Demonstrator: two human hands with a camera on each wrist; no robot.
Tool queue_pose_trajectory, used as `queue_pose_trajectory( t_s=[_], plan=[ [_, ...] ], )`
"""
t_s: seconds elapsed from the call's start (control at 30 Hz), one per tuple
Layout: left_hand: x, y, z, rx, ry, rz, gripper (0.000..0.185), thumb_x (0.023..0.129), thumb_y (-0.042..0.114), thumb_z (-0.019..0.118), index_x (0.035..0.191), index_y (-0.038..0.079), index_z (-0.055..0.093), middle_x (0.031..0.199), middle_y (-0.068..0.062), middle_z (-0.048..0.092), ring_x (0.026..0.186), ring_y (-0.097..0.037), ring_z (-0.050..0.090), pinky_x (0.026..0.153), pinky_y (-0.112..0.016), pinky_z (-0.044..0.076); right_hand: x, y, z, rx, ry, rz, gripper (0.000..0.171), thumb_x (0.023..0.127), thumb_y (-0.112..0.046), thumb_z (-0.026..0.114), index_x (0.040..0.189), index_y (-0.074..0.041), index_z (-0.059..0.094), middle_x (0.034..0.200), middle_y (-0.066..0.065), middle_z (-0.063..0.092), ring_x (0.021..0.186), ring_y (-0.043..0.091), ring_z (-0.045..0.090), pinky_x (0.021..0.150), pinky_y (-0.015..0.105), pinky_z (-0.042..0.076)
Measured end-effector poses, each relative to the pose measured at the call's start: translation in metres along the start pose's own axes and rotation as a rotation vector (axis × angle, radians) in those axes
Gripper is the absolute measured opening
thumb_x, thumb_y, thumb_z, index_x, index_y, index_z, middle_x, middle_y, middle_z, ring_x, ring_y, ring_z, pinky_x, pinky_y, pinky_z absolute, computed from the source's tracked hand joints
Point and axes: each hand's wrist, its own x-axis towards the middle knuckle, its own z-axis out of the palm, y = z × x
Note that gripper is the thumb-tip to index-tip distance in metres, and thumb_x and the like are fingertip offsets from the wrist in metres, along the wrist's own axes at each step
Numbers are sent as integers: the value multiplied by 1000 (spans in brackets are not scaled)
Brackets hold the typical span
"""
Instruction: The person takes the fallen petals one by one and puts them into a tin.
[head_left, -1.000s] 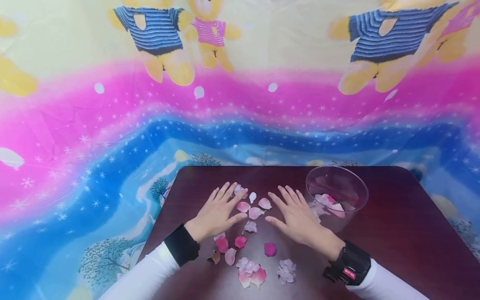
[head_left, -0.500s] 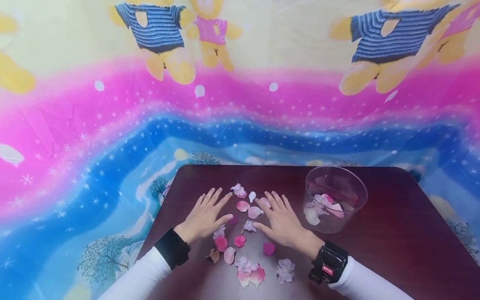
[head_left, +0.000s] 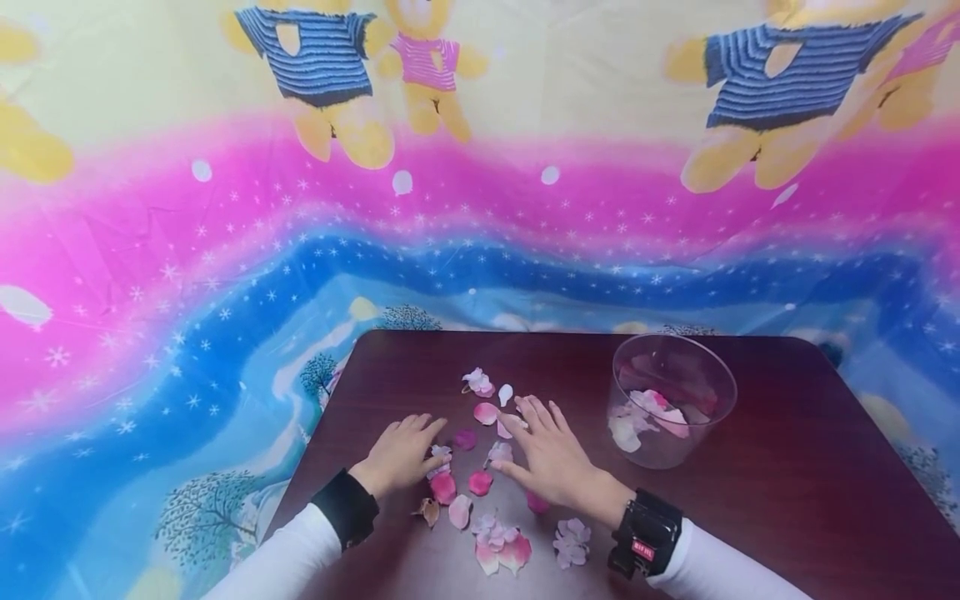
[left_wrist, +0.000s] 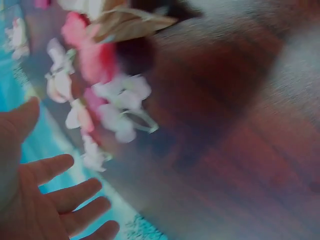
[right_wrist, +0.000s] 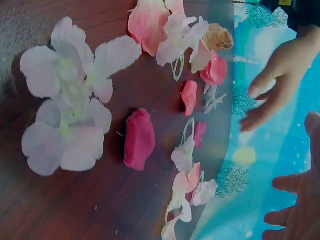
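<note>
Loose petals lie scattered over the dark table [head_left: 780, 467]. My left hand [head_left: 401, 454] hovers at their left side, fingers spread and slightly bent, its thumb by a pale lilac blossom [head_left: 440, 458]. My right hand [head_left: 557, 462] is above the petals on the right, fingers loosely spread, partly covering a pale pink petal [head_left: 504, 429] and a magenta petal [head_left: 537, 502]. Both hands hold nothing. Between them lie a pink petal [head_left: 486, 412], a purple petal [head_left: 465, 439] and a red petal [head_left: 480, 482]. In the right wrist view, a lilac flower cluster [right_wrist: 67, 135] lies close to the camera.
A clear round tub [head_left: 671, 446] with several petals inside stands right of my right hand. Nearer the front lie a brown dried petal [head_left: 428, 512], white-and-pink petals [head_left: 501, 557] and a lilac cluster [head_left: 572, 543]. A printed curtain [head_left: 480, 200] hangs behind the table.
My left hand has moved left and nearer to me, its fingers bending a little. My right hand has moved left, away from the tub, and slightly nearer to me. The petals stay put.
</note>
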Motion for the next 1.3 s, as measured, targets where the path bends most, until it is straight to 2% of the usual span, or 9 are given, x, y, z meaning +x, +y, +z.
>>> queue_pose_trajectory(
  t_s=[0.13, 0.23, 0.43, 0.53, 0.63, 0.9, 1.03, 1.13, 1.3],
  plan=[
    [3, -3, 14, 58, 6, 6, 46, 90, 30, 76, 128, 7, 65, 114, -13, 72, 107, -32, 69, 92, -50, 56, -1, -4, 5, 0, -6, -17, 74, 94, -65, 53, 152, -18, 47, 162, 18, 37, 154, 38, 28, 125, 61, 18],
    [7, -4, 23, 94, 4, 10, 33, 89, 24, 77, 116, 7, 68, 98, -11, 73, 92, -29, 72, 81, -47, 59, -1, -8, 9, 3, -23, -39, 73, 96, -64, 52, 153, -19, 46, 162, 18, 37, 154, 39, 28, 124, 61, 19],
    [15, -4, 37, 171, 54, 38, 11, 85, 10, 75, 93, 8, 69, 84, -10, 71, 80, -29, 71, 67, -46, 57, -3, -17, 17, 4, -53, -66, 73, 96, -66, 50, 152, -20, 47, 160, 18, 40, 152, 39, 31, 122, 63, 23],
    [17, -3, 41, 188, 75, 53, 7, 84, 6, 74, 85, 9, 68, 78, -8, 71, 74, -27, 71, 62, -44, 56, -3, -19, 20, 2, -46, -76, 72, 95, -66, 51, 151, -19, 49, 159, 18, 41, 151, 38, 32, 121, 64, 24],
    [17, -3, 43, 184, 67, 55, 11, 84, 2, 73, 80, 11, 68, 72, -7, 71, 69, -26, 71, 60, -42, 57, -3, -20, 25, -7, -29, -96, 71, 95, -66, 52, 149, -18, 51, 159, 17, 42, 151, 38, 33, 120, 64, 26],
    [16, -1, 44, 206, 66, 53, 13, 83, -1, 75, 78, 10, 70, 70, -6, 72, 67, -24, 71, 58, -41, 57, -5, -18, 38, -56, 0, -143, 74, 97, -71, 40, 146, -18, 54, 157, 19, 43, 147, 41, 39, 118, 61, 30],
    [15, -3, 40, 258, 82, 45, 15, 79, -1, 77, 77, 11, 69, 70, -6, 72, 68, -24, 71, 58, -41, 56, -4, -19, 35, -44, -4, -134, 70, 97, -67, 47, 145, -17, 54, 157, 19, 44, 147, 41, 39, 118, 62, 31],
    [15, -4, 34, 272, 127, 54, 17, 79, -1, 78, 78, 11, 67, 71, -6, 72, 68, -25, 71, 59, -41, 55, -3, -18, 31, -15, -6, -107, 69, 96, -63, 54, 147, -16, 53, 156, 19, 44, 147, 40, 38, 119, 63, 29],
    [17, -4, 19, 245, 212, 68, 16, 81, 1, 79, 80, 11, 67, 71, -5, 71, 68, -25, 70, 58, -41, 54, 3, -15, 23, 14, 13, -77, 71, 95, -62, 55, 149, -16, 50, 156, 19, 44, 148, 41, 37, 120, 62, 27]
  ],
)
